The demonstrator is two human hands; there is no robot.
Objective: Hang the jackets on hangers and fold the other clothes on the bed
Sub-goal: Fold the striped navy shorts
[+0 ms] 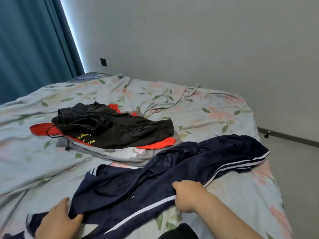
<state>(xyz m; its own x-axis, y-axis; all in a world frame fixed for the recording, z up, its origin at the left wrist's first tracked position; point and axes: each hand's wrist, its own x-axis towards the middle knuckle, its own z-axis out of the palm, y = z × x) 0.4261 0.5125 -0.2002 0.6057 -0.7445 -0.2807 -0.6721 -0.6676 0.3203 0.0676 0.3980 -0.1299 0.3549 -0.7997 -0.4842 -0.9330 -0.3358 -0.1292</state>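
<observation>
The navy garment runs off the bottom edge, so its near end is cut away, and what kind of garment it is cannot be told. The left hand is cropped at the wrist by that edge, its fingertips tucked under the navy cloth. The right hand buries its fingers in the fabric too. Beyond the navy garment, the black top covers most of the red piece and a grey one. Its yellow lettering is partly folded under, unreadable.
</observation>
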